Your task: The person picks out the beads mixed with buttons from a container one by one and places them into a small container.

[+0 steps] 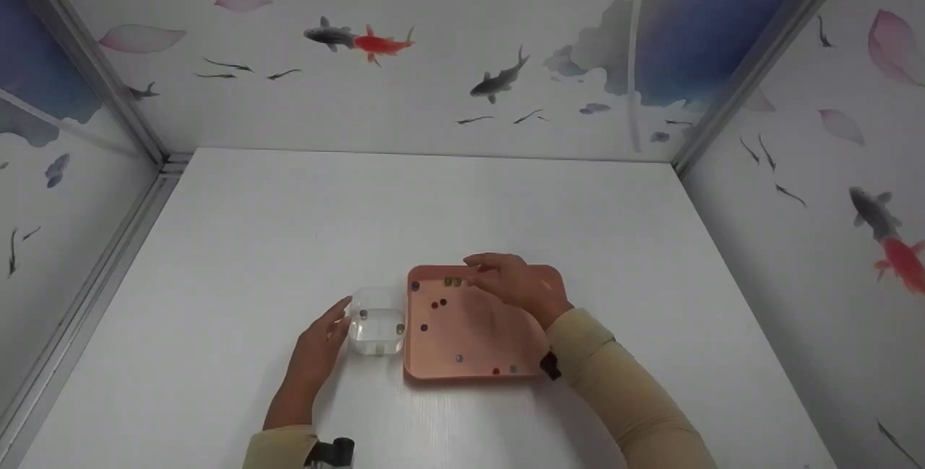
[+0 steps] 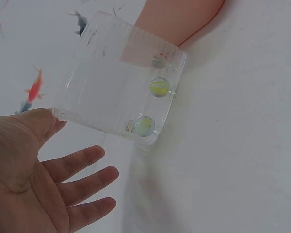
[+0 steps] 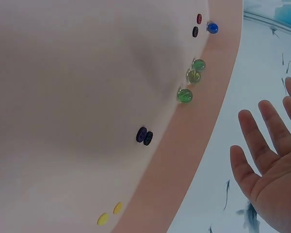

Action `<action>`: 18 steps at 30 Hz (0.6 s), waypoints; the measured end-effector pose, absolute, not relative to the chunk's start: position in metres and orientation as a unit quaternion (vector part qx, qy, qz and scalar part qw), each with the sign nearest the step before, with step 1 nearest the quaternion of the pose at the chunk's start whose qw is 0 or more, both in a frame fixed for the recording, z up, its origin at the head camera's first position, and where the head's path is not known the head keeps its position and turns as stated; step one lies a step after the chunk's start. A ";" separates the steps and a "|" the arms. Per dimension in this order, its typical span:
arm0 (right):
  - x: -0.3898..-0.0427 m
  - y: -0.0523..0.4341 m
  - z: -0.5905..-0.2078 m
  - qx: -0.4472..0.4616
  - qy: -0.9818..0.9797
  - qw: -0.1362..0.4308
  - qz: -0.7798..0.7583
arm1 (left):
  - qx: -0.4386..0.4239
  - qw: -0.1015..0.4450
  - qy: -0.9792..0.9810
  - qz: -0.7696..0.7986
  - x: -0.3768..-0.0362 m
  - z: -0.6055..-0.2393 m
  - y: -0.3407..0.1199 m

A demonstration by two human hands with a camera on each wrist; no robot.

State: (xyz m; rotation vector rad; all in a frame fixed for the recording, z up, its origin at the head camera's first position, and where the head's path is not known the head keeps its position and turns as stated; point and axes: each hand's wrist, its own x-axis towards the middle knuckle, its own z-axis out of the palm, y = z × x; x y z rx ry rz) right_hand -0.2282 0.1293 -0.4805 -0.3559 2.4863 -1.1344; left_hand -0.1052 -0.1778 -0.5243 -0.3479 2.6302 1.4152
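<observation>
**Hands at the marble tray**

Over the tray's far edge, the right hand (image 1: 514, 286) hovered with fingers straight and spread, holding nothing. Green marbles (image 3: 190, 77) lay just beside it against the rim, at the tray's 12 o'clock. Pink tray (image 1: 470, 371) sat near the table's front, scattered marbles across its floor. At the tray's 9 o'clock stood a clear box (image 2: 121, 80), touching or nearly touching it, three marbles inside. Left hand (image 1: 318, 342) rested relaxed at the box's 9 o'clock, fingers loose, gripping nothing. White table (image 1: 433, 201) underneath.
</observation>
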 end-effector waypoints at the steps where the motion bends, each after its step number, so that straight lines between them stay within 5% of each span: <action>1: -0.229 0.129 -0.481 -0.123 0.886 0.196 -0.402 | -0.116 0.068 0.873 0.468 -0.105 -0.524 -0.178; 18: -0.240 0.125 -0.479 -0.110 0.910 0.243 -0.318 | -0.116 0.067 0.873 0.468 -0.107 -0.526 -0.178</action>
